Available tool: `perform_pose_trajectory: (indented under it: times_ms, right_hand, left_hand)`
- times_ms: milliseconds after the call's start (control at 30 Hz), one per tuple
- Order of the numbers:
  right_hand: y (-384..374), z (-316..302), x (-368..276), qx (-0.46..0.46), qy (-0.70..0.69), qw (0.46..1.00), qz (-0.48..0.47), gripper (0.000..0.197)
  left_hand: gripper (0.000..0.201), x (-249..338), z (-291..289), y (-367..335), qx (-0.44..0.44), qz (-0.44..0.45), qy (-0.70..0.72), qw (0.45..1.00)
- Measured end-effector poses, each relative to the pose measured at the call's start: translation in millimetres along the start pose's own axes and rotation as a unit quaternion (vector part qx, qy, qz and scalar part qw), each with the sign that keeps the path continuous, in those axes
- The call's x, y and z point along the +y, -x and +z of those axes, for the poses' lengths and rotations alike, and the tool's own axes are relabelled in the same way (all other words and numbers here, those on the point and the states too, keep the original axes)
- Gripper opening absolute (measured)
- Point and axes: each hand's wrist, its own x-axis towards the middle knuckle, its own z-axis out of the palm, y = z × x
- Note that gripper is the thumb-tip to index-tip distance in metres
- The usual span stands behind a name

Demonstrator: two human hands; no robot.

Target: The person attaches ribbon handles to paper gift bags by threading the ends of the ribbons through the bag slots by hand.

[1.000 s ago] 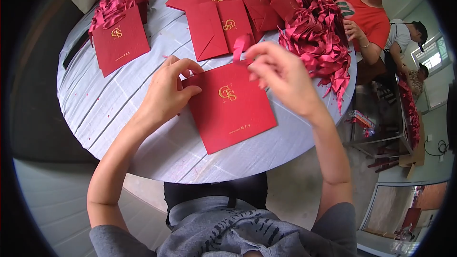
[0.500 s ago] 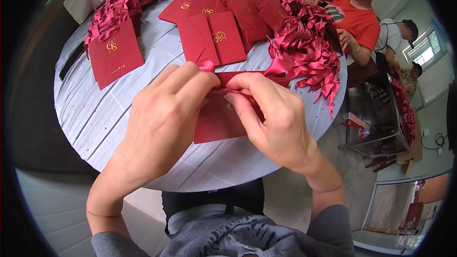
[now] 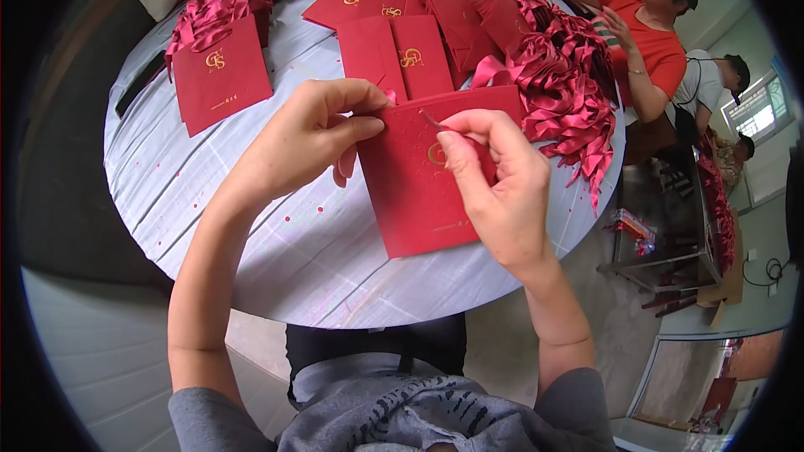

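In front of me a red paper bag (image 3: 410, 197) with embossed dots and a gold emblem lies tilted on the round table, its upper edge away from me. My left hand (image 3: 322, 134) is closed in a pinch on the bag's upper left corner, where a bit of pink ribbon (image 3: 390, 95) shows at the fingertips. Thumb and forefinger of my right hand (image 3: 502, 180) are pinched on a thin dark red strip (image 3: 430, 120) in front of the bag's upper part, partly hiding the emblem. The strip's other end is hard to make out.
Beyond the bag lie more red bags (image 3: 423, 54), and one bag (image 3: 224, 75) rests at the left. Piles of crimson ribbon (image 3: 569, 75) line the far rim of the white-covered table (image 3: 276, 276). Across it, at the right, a person in a red shirt (image 3: 657, 54) reaches over.
My hands have moved apart from the bag's upper edge, and more of its front shows. The right hand now pinches a thin strip. The person across has stretched an arm over the table.
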Motion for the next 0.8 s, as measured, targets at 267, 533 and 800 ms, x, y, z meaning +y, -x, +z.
perform_pose_trajectory:
  times_ms: [267,533,800]
  right_hand:
    - [2.9,11.3,-4.0,-0.024,0.110,0.993,0.031,0.014]
    - [4.2,21.4,3.0,-0.021,0.101,0.994,0.022,0.016]
    - [8.0,17.6,-10.5,0.000,0.079,0.996,0.047,0.015]
  left_hand:
    - [0.014,-9.8,0.8,-3.4,-0.008,-0.044,0.073,0.996]
    - [0.015,-12.8,2.3,-1.1,0.003,-0.014,0.058,0.998]
    - [0.020,11.6,18.9,14.4,0.086,0.052,-0.053,0.994]
